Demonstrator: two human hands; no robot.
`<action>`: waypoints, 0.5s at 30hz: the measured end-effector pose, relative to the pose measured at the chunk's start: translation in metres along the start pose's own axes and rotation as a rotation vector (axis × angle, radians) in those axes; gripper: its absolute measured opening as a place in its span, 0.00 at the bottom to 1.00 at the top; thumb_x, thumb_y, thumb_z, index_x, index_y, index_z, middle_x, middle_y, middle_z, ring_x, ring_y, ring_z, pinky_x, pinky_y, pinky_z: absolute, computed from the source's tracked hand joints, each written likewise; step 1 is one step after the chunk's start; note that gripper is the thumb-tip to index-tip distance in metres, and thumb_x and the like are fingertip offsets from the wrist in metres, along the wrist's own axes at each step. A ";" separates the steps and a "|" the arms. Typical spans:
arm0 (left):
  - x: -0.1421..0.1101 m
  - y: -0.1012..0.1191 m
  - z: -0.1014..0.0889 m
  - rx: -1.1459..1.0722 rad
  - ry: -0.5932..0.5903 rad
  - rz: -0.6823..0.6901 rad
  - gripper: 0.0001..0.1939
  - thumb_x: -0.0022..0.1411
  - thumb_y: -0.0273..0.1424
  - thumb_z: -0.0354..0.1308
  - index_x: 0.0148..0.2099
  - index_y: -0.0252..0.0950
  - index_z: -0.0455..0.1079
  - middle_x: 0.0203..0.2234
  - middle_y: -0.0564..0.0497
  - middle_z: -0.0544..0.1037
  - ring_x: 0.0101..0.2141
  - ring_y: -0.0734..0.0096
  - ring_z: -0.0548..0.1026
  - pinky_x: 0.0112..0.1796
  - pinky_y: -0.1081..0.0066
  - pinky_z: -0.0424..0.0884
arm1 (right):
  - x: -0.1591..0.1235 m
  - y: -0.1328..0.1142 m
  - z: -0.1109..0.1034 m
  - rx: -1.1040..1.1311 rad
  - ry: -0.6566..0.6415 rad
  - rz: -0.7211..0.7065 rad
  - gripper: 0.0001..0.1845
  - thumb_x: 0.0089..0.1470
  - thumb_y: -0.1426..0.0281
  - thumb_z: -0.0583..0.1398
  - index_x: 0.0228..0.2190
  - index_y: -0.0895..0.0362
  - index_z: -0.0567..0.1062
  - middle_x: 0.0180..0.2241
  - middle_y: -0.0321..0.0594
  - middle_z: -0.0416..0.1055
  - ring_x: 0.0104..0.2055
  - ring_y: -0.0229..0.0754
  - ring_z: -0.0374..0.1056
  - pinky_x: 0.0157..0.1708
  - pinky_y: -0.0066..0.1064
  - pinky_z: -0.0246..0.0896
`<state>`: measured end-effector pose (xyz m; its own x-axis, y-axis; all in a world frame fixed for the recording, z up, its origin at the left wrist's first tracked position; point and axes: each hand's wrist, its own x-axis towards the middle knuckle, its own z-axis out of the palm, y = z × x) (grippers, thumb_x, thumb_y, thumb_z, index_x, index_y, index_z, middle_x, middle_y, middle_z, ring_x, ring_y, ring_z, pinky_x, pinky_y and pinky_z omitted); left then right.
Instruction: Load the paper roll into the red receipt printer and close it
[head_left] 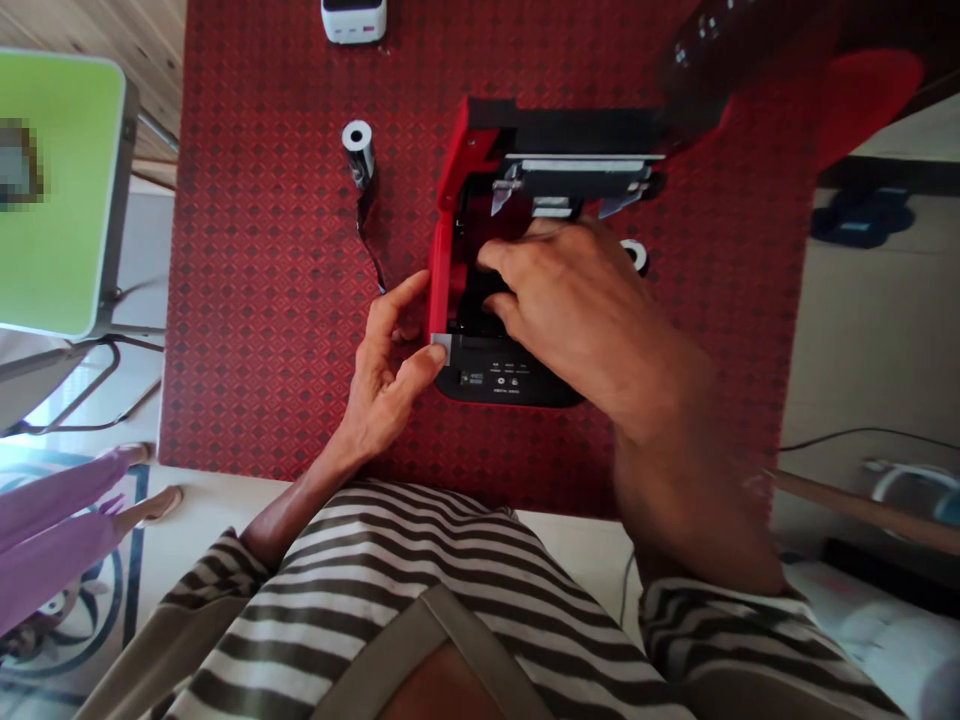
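A red and black label printer [517, 375] stands on the table with its lid [585, 130] raised. My left hand [390, 370] grips its front left corner, thumb on the top edge and fingers along the red side. Inside the open bay is my right hand [570, 290], its fingers bent downward. Thumb and forefinger show in part; the other fingertips and whatever they hold are hidden. Left of the printer lies a small black ribbon roll [361, 160] with a white core end, its loose strip trailing toward my left hand. Another white-ended roll [636, 256] shows partly behind my right wrist.
The table [262, 300] has a red patterned cover. A small white device [354, 22] sits at its far edge. A green-topped folding table [67, 240] stands to the left, near a person's purple-clad legs [60, 510]. A dark, blurred object [720, 60] rises at upper right.
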<state>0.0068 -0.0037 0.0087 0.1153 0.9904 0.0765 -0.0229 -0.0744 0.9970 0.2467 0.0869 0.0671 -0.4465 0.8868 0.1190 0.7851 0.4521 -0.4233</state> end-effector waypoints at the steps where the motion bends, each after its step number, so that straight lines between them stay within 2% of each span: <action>1: 0.000 0.000 0.000 -0.005 -0.003 -0.006 0.37 0.88 0.61 0.70 0.88 0.57 0.74 0.81 0.43 0.83 0.74 0.39 0.85 0.75 0.42 0.85 | 0.001 0.002 0.001 0.018 -0.018 0.010 0.06 0.77 0.68 0.67 0.42 0.46 0.82 0.41 0.44 0.86 0.49 0.61 0.86 0.64 0.58 0.83; 5: -0.001 0.000 0.000 -0.014 -0.003 -0.010 0.37 0.88 0.60 0.70 0.88 0.57 0.74 0.81 0.43 0.82 0.73 0.40 0.86 0.73 0.44 0.85 | 0.004 -0.001 -0.002 -0.011 -0.103 0.054 0.08 0.73 0.73 0.68 0.42 0.47 0.82 0.46 0.48 0.90 0.56 0.67 0.88 0.66 0.60 0.82; 8: 0.000 0.000 0.000 -0.001 0.003 -0.007 0.36 0.88 0.61 0.71 0.87 0.58 0.75 0.80 0.44 0.83 0.72 0.41 0.86 0.72 0.44 0.86 | -0.002 -0.011 -0.013 0.000 -0.066 0.053 0.11 0.73 0.74 0.65 0.44 0.46 0.85 0.48 0.48 0.91 0.58 0.68 0.88 0.65 0.62 0.82; 12: 0.001 0.000 -0.002 0.018 0.009 -0.001 0.36 0.87 0.62 0.71 0.86 0.58 0.76 0.80 0.44 0.84 0.73 0.39 0.85 0.73 0.42 0.85 | -0.026 -0.021 -0.043 0.163 -0.048 -0.013 0.19 0.82 0.70 0.59 0.53 0.44 0.91 0.55 0.43 0.94 0.60 0.63 0.89 0.69 0.62 0.84; 15: 0.001 0.001 -0.002 0.025 0.012 0.001 0.35 0.88 0.61 0.71 0.86 0.57 0.76 0.79 0.43 0.84 0.71 0.40 0.86 0.72 0.42 0.86 | -0.040 -0.021 -0.058 0.299 -0.054 -0.006 0.13 0.82 0.63 0.68 0.57 0.41 0.93 0.60 0.40 0.94 0.64 0.64 0.89 0.71 0.62 0.84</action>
<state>0.0053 -0.0028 0.0102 0.1034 0.9916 0.0775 0.0014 -0.0781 0.9969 0.2728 0.0473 0.1234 -0.4790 0.8743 0.0777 0.6247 0.4018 -0.6695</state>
